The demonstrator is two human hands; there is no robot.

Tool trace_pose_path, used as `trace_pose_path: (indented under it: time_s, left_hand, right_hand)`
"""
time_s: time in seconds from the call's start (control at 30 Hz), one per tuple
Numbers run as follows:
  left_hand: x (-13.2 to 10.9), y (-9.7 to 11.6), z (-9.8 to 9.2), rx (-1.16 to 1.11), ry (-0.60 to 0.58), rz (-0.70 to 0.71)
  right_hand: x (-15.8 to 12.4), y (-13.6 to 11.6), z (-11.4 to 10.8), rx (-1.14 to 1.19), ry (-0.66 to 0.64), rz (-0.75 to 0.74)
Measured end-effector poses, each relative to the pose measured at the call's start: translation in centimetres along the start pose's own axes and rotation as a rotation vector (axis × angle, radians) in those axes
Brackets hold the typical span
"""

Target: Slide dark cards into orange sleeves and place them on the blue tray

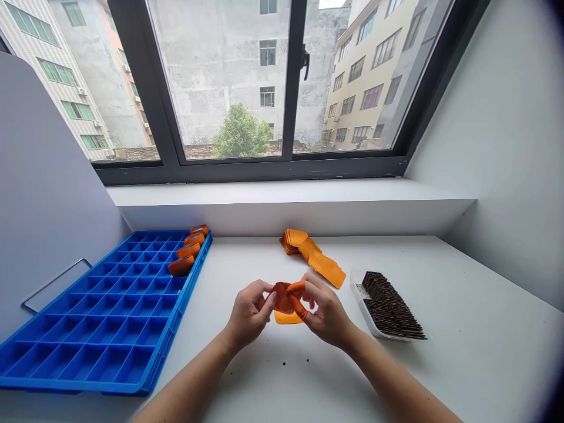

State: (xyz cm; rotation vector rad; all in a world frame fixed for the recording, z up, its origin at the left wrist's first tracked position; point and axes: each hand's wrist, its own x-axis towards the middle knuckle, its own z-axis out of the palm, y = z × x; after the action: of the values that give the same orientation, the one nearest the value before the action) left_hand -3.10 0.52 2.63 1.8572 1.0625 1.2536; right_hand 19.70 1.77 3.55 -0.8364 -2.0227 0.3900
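An orange piece [282, 298] is held up between both hands above the white table. My left hand [252, 311] pinches its left edge between thumb and fingers. On the other side my right hand [325, 308] grips it, with orange coverings on the thumb and a fingertip. Just under the hands another flat orange piece [287, 318] lies on the table. Farther back is a fanned stack of orange pieces [326, 267]. To the right, a clear white tray [366, 311] holds rows of thin dark brown pieces [392, 308].
A blue compartment tray [118, 305] stands at the left, with several orange pieces [185, 261] in its right column. Small dark crumbs [284, 363] lie on the table [476, 352] near the front. A window [229, 170] and sill [286, 194] are behind.
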Motion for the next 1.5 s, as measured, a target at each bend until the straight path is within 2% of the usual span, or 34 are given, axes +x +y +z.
trace_pose_path:
  time_s: [0.63, 0.8, 1.07, 1.27, 1.5]
  left_hand:
    - [0.15, -0.12, 0.11, -0.049, -0.029, -0.074]
    - [0.17, 0.08, 0.14, -0.038, -0.002, -0.059]
    - [0.2, 0.1, 0.17, -0.07, 0.004, -0.04]
    - [0.0, 0.15, 0.33, -0.073, -0.035, 0.002]
    - [-0.03, 0.0, 0.29, 0.025, -0.036, 0.053]
  right_hand:
    - [-0.41, 0.77, 0.38, -0.012, -0.06, -0.013]
    - [-0.49, 0.74, 0.54, -0.054, -0.032, -0.047]
    - [-0.33, 0.64, 0.45, -0.013, 0.001, 0.073]
    - [0.15, 0.15, 0.11, -0.095, 0.055, 0.019]
    - [-0.03, 0.42, 0.47, -0.038, 0.05, -0.015]
